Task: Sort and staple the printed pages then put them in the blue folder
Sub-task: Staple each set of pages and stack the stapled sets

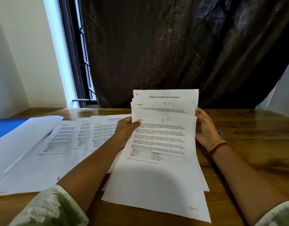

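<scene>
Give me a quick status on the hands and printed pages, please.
Left hand and right hand both grip fanned white printed pages. Loose white sheets spread on brown wooden table. Flat blue folder far left, partly under paper.

Dark brown curtain [173,46] w/ faint sheen hung across most of the back, draping down behind the table's far edge. Window [78,62] w/ black frame & grille stood at left, bright daylight thru it. White wall [26,54] at left, another strip far right. Brown wooden table [254,128], grain visible.
</scene>
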The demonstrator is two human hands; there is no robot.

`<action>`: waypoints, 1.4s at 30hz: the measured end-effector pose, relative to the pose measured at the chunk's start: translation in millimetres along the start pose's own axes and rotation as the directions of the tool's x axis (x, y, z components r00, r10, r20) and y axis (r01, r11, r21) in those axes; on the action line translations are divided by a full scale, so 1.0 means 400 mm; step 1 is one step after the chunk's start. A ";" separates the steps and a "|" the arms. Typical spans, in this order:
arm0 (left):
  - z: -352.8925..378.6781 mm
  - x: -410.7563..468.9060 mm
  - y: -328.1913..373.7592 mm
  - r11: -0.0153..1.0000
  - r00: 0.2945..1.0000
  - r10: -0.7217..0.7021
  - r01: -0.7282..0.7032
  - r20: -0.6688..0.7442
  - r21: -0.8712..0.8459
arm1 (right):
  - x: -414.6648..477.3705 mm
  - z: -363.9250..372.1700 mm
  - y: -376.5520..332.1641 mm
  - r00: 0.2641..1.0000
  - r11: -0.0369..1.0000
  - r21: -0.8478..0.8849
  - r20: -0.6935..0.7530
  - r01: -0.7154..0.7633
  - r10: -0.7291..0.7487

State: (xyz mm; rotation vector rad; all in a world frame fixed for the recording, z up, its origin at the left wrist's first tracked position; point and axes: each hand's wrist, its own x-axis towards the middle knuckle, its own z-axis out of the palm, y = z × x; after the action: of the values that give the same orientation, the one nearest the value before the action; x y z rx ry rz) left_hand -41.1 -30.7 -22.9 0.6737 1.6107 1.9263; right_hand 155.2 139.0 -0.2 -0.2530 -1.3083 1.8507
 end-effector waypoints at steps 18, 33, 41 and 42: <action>0.003 -0.002 0.003 0.989 0.991 0.022 -0.003 -0.133 0.145 | 0.015 0.024 0.031 0.990 0.946 -0.312 -0.129 -0.088 0.049; -0.008 -0.017 0.028 0.999 0.978 -0.017 0.009 -0.209 -0.041 | 0.019 -0.025 0.030 0.869 0.791 -0.514 0.160 -0.332 0.468; -0.010 -0.023 0.026 0.996 0.993 -0.026 0.016 -0.115 -0.088 | 0.014 -0.015 0.032 0.898 0.852 -0.366 0.086 -0.375 0.432; -0.011 -0.024 0.025 0.997 0.996 -0.019 0.012 -0.086 -0.081 | 0.014 -0.016 0.032 0.903 0.865 -0.330 0.074 -0.378 0.423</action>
State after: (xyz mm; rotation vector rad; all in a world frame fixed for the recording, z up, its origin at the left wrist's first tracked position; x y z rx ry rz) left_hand -37.7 -41.8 -14.0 0.5500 1.5755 2.0223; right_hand 148.7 146.1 -12.4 -0.6095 -1.7548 2.0266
